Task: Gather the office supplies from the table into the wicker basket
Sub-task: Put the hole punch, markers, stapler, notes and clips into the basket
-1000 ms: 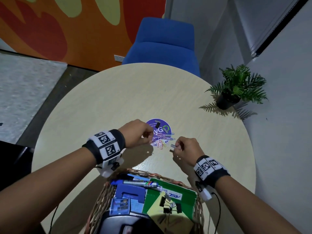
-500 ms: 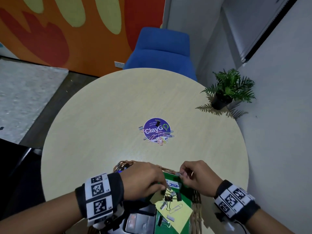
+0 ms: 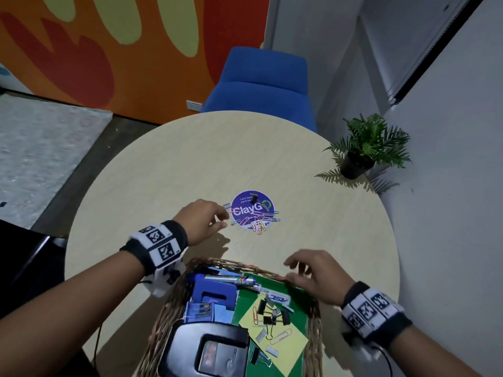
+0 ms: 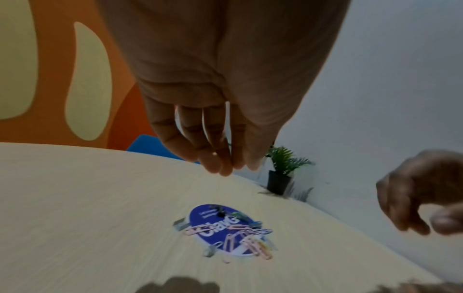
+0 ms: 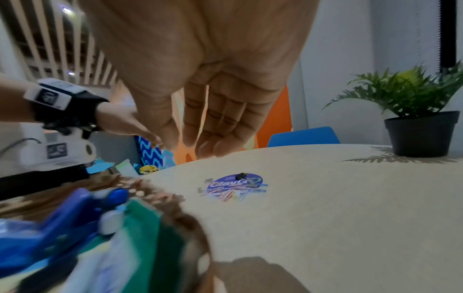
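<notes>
Several coloured paper clips (image 3: 257,223) (image 4: 250,240) (image 5: 231,193), a small black binder clip (image 3: 254,198) and staple strips lie on a round purple sticker (image 3: 251,209) at the table's middle. My left hand (image 3: 217,220) (image 4: 225,164) hovers just left of the sticker, fingers loose and empty. The wicker basket (image 3: 314,333) stands at the near edge, holding a marker (image 3: 231,280), a blue hole punch (image 3: 213,295), a green pad with a yellow note (image 3: 275,338), clips and a black stapler. Over its far right rim my right hand (image 3: 298,270) (image 5: 200,146) hangs with relaxed, empty fingers.
The round beige table (image 3: 163,172) carries a potted plant (image 3: 364,148) at its far right edge by the grey wall. A blue chair (image 3: 261,85) stands behind the table. Bare tabletop lies left of and beyond the sticker.
Both hands were over the basket half a second ago. My left hand has moved forward to the sticker; my right hand has let go of its staple strip and lifted over the rim.
</notes>
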Action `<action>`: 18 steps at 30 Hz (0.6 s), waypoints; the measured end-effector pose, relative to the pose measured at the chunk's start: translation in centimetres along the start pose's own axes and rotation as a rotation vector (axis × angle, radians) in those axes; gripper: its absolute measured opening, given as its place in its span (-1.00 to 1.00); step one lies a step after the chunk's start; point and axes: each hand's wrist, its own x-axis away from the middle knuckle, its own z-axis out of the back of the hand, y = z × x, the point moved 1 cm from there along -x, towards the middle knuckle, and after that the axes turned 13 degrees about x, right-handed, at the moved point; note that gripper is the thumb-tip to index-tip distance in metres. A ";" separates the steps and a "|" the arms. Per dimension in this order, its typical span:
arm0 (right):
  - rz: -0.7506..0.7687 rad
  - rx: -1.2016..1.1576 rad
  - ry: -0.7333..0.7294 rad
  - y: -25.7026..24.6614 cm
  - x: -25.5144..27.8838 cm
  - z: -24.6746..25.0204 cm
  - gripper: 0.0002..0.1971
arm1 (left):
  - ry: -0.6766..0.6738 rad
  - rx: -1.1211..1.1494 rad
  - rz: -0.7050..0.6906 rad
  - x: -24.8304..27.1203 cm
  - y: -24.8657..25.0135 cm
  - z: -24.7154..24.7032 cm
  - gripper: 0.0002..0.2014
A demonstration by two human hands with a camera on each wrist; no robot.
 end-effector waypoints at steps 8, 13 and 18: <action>-0.233 0.031 0.098 3.6 -11.7 -0.4 -0.72 | 0.018 -0.066 0.212 -6.5 -3.5 -1.3 -0.70; -0.259 0.101 0.080 3.7 -15.2 -1.8 -0.74 | 0.021 -0.046 0.301 -8.8 -4.5 -2.4 -0.71; -0.199 0.209 0.051 3.6 -17.2 -3.0 -0.73 | 0.002 -0.040 0.325 -10.4 -4.9 -3.1 -0.75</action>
